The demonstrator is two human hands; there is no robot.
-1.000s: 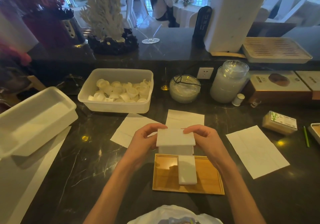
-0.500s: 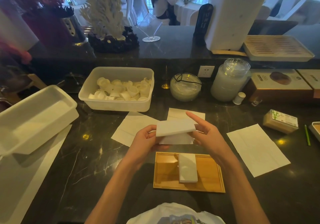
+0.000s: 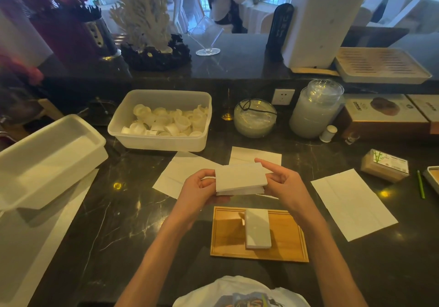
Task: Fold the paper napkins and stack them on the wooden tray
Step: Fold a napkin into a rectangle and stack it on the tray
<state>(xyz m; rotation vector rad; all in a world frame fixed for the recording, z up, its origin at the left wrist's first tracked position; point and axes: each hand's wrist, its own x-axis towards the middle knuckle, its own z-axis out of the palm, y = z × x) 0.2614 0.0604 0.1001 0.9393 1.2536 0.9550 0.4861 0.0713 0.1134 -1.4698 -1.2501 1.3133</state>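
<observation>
A white paper napkin (image 3: 240, 179), folded over into a thick rectangle, is held in the air above the counter between both hands. My left hand (image 3: 198, 189) pinches its left edge. My right hand (image 3: 281, 183) holds its right edge, with the index finger stretched along the top. Below them the wooden tray (image 3: 228, 235) lies on the dark marble counter with one folded napkin (image 3: 257, 228) resting lengthwise near its middle. Unfolded napkins lie flat at the left (image 3: 180, 176), behind the hands (image 3: 255, 156) and at the right (image 3: 351, 202).
A plastic tub of small white cups (image 3: 161, 121) stands behind the work area, next to a glass bowl (image 3: 255, 119) and a lidded jar (image 3: 313, 109). A white tub lid (image 3: 47, 157) sits at the left, a small box (image 3: 384, 165) at the right.
The napkin has been lifted off the tray and folded shut between my hands, now tilted slightly. My right index finger has stretched out over its top edge.
</observation>
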